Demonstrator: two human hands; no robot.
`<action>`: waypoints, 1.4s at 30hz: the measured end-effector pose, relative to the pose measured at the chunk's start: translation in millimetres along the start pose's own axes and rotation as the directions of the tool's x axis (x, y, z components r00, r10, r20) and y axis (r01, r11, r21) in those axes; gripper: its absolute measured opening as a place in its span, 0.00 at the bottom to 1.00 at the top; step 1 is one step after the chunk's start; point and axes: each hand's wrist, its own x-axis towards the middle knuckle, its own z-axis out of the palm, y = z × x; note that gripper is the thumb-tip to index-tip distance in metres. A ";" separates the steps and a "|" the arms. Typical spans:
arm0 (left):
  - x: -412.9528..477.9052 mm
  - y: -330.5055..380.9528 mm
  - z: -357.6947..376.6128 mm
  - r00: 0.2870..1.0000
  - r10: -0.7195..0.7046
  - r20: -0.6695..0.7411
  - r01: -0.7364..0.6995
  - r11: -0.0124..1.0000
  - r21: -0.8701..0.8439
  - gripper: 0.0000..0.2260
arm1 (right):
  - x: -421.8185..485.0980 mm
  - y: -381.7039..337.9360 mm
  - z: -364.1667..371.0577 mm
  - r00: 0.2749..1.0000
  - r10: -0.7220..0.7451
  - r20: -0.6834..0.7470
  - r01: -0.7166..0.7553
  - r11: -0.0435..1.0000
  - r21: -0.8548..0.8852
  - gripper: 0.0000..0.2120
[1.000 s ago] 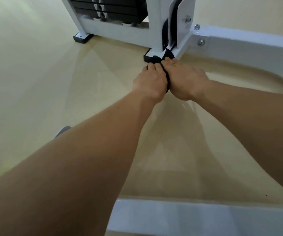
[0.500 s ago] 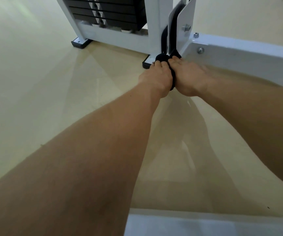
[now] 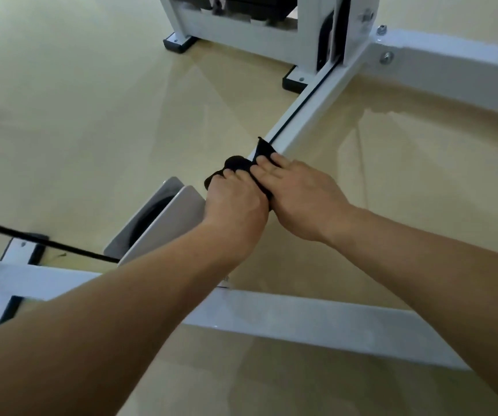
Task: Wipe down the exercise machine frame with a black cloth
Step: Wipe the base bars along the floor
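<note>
A black cloth (image 3: 237, 164) is wrapped over the low white frame rail (image 3: 309, 115) of the exercise machine, about midway along it. My left hand (image 3: 235, 205) grips the cloth from the rail's left side, fingers curled over it. Pressed against it from the right, my right hand (image 3: 301, 195) holds the same cloth, its fingertips lying on the fabric. A strip of cloth shows between the two hands. A thin black cable (image 3: 298, 108) runs along the rail's top toward the weight stack (image 3: 241, 7).
A white pulley housing (image 3: 163, 217) sits just left of my left wrist, with a black cable (image 3: 31, 240) leading off left. A white crossbar (image 3: 316, 321) passes under my forearms. A curved white frame arm (image 3: 466, 73) lies at the right. Black feet (image 3: 178, 43) rest on the beige floor.
Both hands slid the cloth back along the rail, away from the weight-stack base and toward me. The rail, pulley housing and crossbar have come into sight.
</note>
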 end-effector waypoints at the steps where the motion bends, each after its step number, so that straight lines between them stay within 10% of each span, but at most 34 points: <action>1: -9.8 -1.5 3.3 1.000 0.006 0.010 -0.006 1.000 0.013 0.17 | -3.4 -7.4 2.6 1.000 -0.018 -0.005 0.018 1.000 0.005 0.26; 21: 118.8 17.0 -7.7 0.947 -0.243 -0.212 0.098 0.843 -0.530 0.18 | 56.5 112.1 -17.6 0.984 0.150 -0.097 -0.148 0.989 0.032 0.29; 42: 177.0 17.5 -21.1 0.964 -0.158 -0.216 -0.013 0.779 -0.627 0.22 | 74.6 156.5 -32.3 0.955 0.295 -0.045 -0.292 0.955 0.054 0.27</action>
